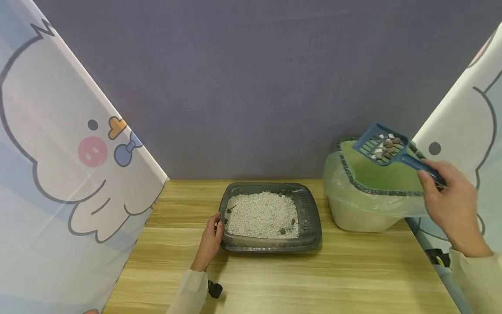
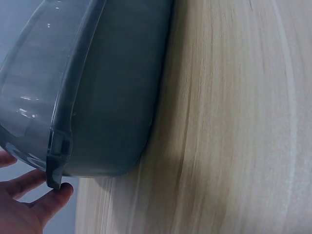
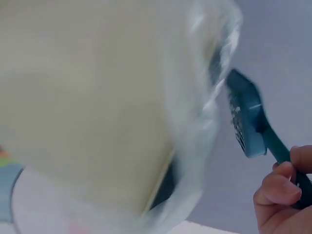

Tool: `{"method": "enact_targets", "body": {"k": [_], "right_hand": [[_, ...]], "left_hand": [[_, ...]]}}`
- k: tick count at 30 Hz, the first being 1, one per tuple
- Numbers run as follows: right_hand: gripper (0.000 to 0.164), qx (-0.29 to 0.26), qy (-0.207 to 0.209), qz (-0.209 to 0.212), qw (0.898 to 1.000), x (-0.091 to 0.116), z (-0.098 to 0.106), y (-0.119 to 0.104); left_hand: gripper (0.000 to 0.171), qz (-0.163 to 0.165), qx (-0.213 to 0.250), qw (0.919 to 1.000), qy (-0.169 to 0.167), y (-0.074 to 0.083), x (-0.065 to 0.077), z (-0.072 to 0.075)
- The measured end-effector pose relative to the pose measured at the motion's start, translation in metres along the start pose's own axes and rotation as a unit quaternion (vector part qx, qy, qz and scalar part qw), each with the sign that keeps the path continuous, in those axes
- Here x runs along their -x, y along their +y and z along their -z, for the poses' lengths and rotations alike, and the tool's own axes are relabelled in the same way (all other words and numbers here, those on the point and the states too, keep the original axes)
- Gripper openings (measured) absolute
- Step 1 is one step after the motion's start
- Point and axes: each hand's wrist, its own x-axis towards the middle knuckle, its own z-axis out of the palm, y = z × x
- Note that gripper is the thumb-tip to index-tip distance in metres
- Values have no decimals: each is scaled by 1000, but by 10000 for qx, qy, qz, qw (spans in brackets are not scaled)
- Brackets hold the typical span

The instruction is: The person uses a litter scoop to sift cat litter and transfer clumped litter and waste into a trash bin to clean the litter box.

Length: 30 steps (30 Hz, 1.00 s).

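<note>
A dark grey litter box (image 1: 270, 249) holds pale litter (image 1: 260, 214) with several dark clumps in it. My left hand (image 1: 211, 237) grips its left rim, thumb on one side and fingers on the other; the left wrist view shows the hand (image 2: 29, 197) right at the rim's corner. In my right hand (image 1: 451, 200) is the handle of a blue slotted litter scoop (image 1: 378, 146). Brown clumps (image 1: 388, 146) and white bits lie in the scoop, which is held over the bin (image 1: 364, 213). The right wrist view shows the scoop (image 3: 251, 117) beside the bin's bag-covered rim.
The bin, lined with a translucent bag (image 1: 335, 179), stands at the right of the wooden table (image 1: 313, 279). A grey wall (image 1: 251, 87) rises behind the table, and cartoon-print cloths (image 1: 59, 152) hang at both sides.
</note>
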Motion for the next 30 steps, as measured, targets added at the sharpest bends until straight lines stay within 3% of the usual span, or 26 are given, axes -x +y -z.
{"method": "enact_targets", "body": {"k": [11, 20, 24, 27, 30], "right_hand": [[26, 511, 341, -224, 9979, 13, 8, 33], [22, 105, 1260, 256, 9916, 19, 2, 40], [21, 17, 1484, 429, 9880, 17, 0, 43], [24, 113, 1466, 210, 9889, 13, 0, 43], [28, 226, 1196, -364, 9919, 9, 0, 39]], "left_hand": [[48, -22, 9, 10000, 5, 1, 0, 0], [46, -15, 11, 10000, 35, 0, 1, 0], [46, -49, 69, 9999, 80, 1, 1, 1], [46, -67, 112, 9999, 85, 2, 0, 1], [46, -53, 102, 9999, 60, 2, 0, 1]]}}
